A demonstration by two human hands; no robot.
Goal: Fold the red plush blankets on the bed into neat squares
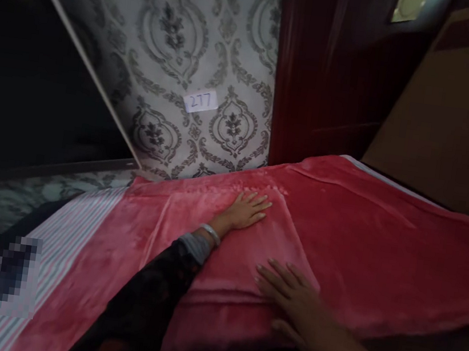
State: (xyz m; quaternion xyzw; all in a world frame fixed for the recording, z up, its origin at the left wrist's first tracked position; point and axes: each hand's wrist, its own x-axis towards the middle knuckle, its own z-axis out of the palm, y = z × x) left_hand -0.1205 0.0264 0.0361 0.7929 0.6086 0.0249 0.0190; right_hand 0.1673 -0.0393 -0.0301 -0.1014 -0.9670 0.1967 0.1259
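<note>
A folded pink-red plush cloth (232, 261) lies flat on a wider red plush blanket (363, 250). My left hand (247, 210) rests palm down near the far edge of the folded cloth, fingers spread, with a silver bangle at the wrist. Closer to me, my right hand (291, 298) is over the near right part of the cloth, fingers stretched out and apart. Neither hand grips anything. Whether the right palm presses on the cloth cannot be made out.
Striped fabric (76, 224) shows at the left, with a blurred-out patch (5, 275) over it. Behind stands a patterned wall (239, 72) with a paper label (201, 101) reading 277. A dark red door (326, 67) and a brown panel (462, 119) are at the right, a dark screen (36, 69) at the left.
</note>
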